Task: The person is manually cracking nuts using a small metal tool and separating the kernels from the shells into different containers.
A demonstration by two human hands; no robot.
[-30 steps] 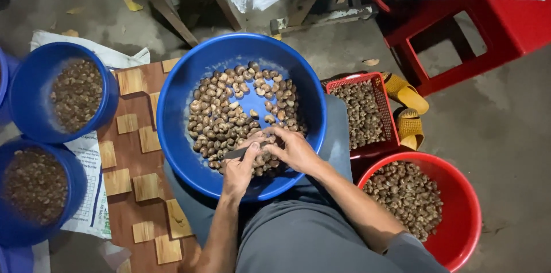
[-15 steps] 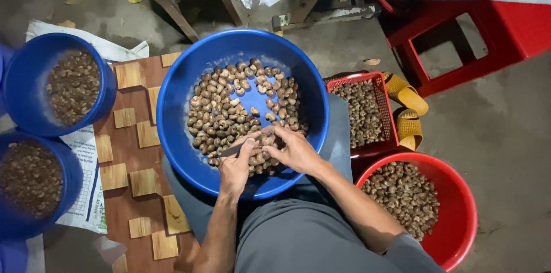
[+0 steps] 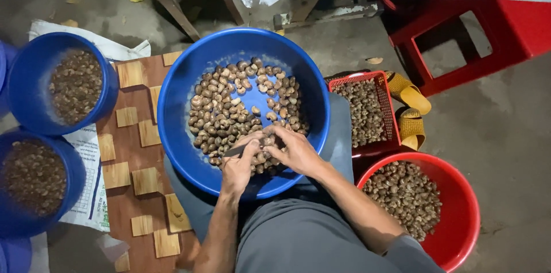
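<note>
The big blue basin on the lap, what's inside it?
The big blue basin holds brown shelled nuts around a bare blue patch. The left hand and right hand cover the nuts nearest the person.

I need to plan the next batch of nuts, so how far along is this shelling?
Done, it seems: the red bucket, red basket and two blue buckets hold sorted nuts. In hand: the left hand holds a small blade to a nut that the right hand steadies. Left: a thin layer of nuts in the big blue basin, its bottom showing through.
</note>
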